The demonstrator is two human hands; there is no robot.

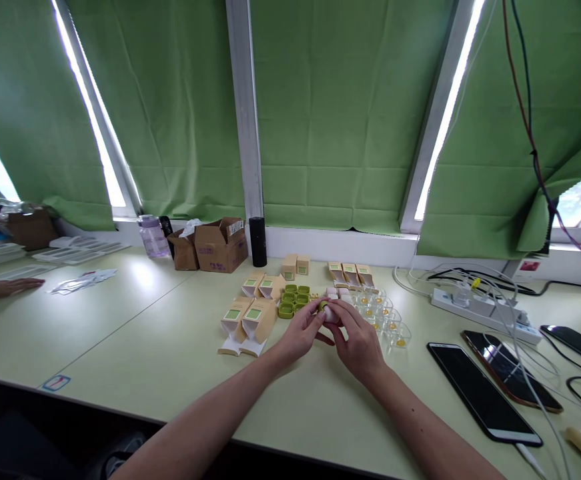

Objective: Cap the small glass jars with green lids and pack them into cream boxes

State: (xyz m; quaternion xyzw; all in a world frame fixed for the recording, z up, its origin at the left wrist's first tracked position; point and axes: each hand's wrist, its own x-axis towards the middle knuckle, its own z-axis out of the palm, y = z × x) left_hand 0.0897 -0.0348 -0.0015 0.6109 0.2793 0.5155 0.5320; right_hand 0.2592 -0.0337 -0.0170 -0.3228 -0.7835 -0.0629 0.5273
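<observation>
My left hand (pixel 301 331) and my right hand (pixel 357 340) meet over the table's middle, both pinched on a small white piece with a green cap (pixel 326 309). Just behind them lie several green caps (pixel 294 300) in a cluster. Small clear cups with yellow contents (pixel 386 317) sit in rows to the right of the hands. Tan cartons with green labels (pixel 249 321) lie to the left, some open. More tan cartons (pixel 350 273) stand further back.
Two phones (pixel 483 391) and a power strip (pixel 485 311) with cables lie at the right. Cardboard boxes (pixel 220 245), a black cylinder (pixel 257 241) and a bottle (pixel 153 236) stand by the window. Another person's hand (pixel 5 288) rests at far left near paper sheets.
</observation>
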